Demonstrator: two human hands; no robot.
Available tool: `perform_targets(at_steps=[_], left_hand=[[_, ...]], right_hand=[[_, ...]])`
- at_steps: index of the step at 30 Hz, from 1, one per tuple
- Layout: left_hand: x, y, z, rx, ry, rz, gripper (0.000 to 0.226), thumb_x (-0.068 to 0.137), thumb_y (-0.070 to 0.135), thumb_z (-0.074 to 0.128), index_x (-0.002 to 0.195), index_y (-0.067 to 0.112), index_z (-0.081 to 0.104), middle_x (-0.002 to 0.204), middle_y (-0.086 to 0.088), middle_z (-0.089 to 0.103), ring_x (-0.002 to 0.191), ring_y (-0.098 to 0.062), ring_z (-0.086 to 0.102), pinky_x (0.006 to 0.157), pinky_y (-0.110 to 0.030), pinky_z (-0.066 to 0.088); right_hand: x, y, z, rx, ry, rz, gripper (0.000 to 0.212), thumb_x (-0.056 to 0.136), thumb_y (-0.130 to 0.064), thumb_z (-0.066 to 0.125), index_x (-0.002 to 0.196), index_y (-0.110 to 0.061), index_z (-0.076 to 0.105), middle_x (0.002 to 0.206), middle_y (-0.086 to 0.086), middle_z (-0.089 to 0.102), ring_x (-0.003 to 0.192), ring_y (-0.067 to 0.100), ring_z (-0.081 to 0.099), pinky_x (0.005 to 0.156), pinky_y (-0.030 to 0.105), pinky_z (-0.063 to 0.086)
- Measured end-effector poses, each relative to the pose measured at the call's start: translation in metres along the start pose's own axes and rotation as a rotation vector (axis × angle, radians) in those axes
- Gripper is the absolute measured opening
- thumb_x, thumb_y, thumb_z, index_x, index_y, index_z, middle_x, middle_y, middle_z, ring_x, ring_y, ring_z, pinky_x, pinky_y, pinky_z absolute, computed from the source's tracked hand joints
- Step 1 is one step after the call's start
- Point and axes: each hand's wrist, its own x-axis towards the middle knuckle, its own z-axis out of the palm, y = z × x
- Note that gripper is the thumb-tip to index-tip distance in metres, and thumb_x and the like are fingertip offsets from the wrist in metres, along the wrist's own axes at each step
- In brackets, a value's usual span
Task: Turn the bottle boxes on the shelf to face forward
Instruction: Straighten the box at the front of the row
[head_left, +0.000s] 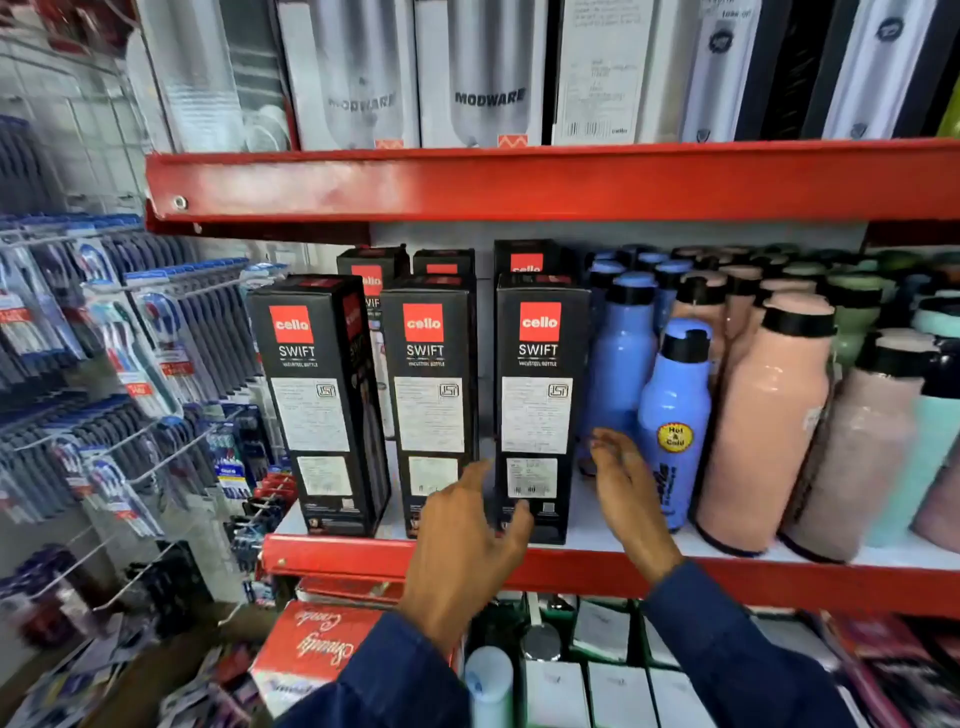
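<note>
Where the red metal shelf (363, 553) carries its stock, three tall black cardboard bottle boxes stand upright in a front row, long axes vertical, each turning a panel with a red logo square and white label outward. The left box (322, 405) is slightly rotated, so that a side panel also shows; the middle box (434, 400) and the right box (540, 405) sit squarer to the edge. More black boxes (441, 262) stand behind them. To the right, blue plastic bottles (672, 415) and pink plastic bottles (763, 426) with black caps crowd the same shelf, the nearest blue one just beside the right box. Racks of packaged toothbrushes (104, 332) hang at far left. The left hand (467, 540) has its grip spread wide, thumb touching the lower front of the right box and forefinger reaching into the gap beside the middle box. The right hand (628, 488), fingers extended and unclenched, holds nothing and lies between the right box and the blue bottles; contact cannot be judged.
</note>
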Motion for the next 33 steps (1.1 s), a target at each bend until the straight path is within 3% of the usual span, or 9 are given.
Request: perform_targets(at_steps=[6,9,13,18,21,25,29,31,33], left_hand=[[0.001,0.006,0.018,-0.070,-0.080,-0.084,0.069,0.084,0.035,0.065,0.143,0.019,0.033,0.051,0.013,0.048,0.055,-0.015,0.062,0.049,-0.011,0.038],[0.002,0.009,0.023,-0.145,-0.031,-0.037,0.068,0.081,0.023,0.070,0.138,0.019,0.032,0.053,0.022,0.038,0.082,-0.011,0.060,0.054,0.003,0.034],[0.005,0.012,0.028,-0.160,-0.010,-0.052,0.068,0.083,0.028,0.068,0.138,0.021,0.030,0.064,0.015,0.050,0.063,0.014,0.057,0.058,0.005,0.034],[0.015,0.011,0.035,-0.229,-0.002,-0.079,0.084,0.087,0.045,0.064,0.153,0.021,0.019,0.104,-0.006,0.069,0.077,-0.017,0.068,0.069,-0.019,0.044],[0.025,0.009,0.040,-0.220,0.008,-0.048,0.075,0.094,0.029,0.064,0.155,0.014,0.023,0.088,-0.007,0.070,0.066,-0.016,0.062,0.057,-0.012,0.037],[0.038,-0.003,0.045,-0.314,-0.053,-0.086,0.064,0.099,0.012,0.056,0.156,0.019,0.025,0.112,-0.014,0.074,0.089,-0.019,0.071,0.082,-0.026,0.056],[0.036,-0.010,0.050,-0.319,-0.113,-0.098,0.069,0.098,-0.003,0.050,0.157,0.020,0.022,0.097,-0.009,0.071,0.082,0.008,0.067,0.062,0.004,0.042],[0.034,-0.014,0.053,-0.324,-0.137,-0.127,0.070,0.097,-0.006,0.045,0.158,0.018,0.019,0.098,-0.009,0.071,0.097,-0.009,0.065,0.056,0.003,0.040],[0.033,-0.019,0.055,-0.295,-0.148,-0.160,0.060,0.098,-0.003,0.043,0.153,0.013,0.023,0.089,-0.009,0.072,0.075,-0.029,0.070,0.052,-0.010,0.043]], right_hand=[[0.026,0.009,0.013,0.141,-0.279,0.236,0.039,0.097,-0.021,0.041,0.134,-0.017,0.052,0.140,0.009,0.057,0.130,0.029,0.053,0.114,0.052,0.037],[0.030,0.001,0.012,0.189,-0.377,0.203,0.040,0.091,-0.030,0.047,0.129,-0.031,0.058,0.136,-0.002,0.062,0.125,0.017,0.057,0.111,0.046,0.041],[0.031,-0.004,-0.001,0.203,-0.378,0.150,0.038,0.087,-0.024,0.060,0.114,-0.049,0.066,0.129,-0.012,0.067,0.115,-0.004,0.062,0.096,0.024,0.047],[0.022,-0.001,-0.013,0.231,-0.206,0.072,0.043,0.089,-0.009,0.067,0.131,-0.012,0.060,0.106,-0.009,0.075,0.089,-0.002,0.069,0.078,0.010,0.053],[0.007,-0.005,-0.016,0.136,-0.079,0.000,0.043,0.083,-0.020,0.076,0.124,-0.014,0.067,0.112,-0.001,0.073,0.088,0.004,0.070,0.080,0.020,0.056],[-0.008,-0.006,-0.016,0.094,0.017,-0.107,0.033,0.078,-0.021,0.081,0.110,-0.021,0.071,0.094,-0.020,0.072,0.079,-0.007,0.069,0.068,0.007,0.052],[-0.019,0.000,-0.013,0.089,0.023,-0.081,0.033,0.077,-0.023,0.082,0.107,-0.023,0.071,0.092,-0.015,0.073,0.077,0.003,0.071,0.064,0.007,0.051],[-0.025,0.005,-0.010,0.101,0.018,-0.084,0.033,0.077,-0.020,0.082,0.108,-0.018,0.071,0.094,-0.010,0.075,0.078,0.002,0.071,0.066,0.007,0.051],[-0.030,0.005,-0.008,0.114,0.001,-0.104,0.031,0.078,-0.015,0.081,0.107,-0.020,0.070,0.096,-0.013,0.073,0.080,-0.005,0.070,0.067,0.005,0.051]])
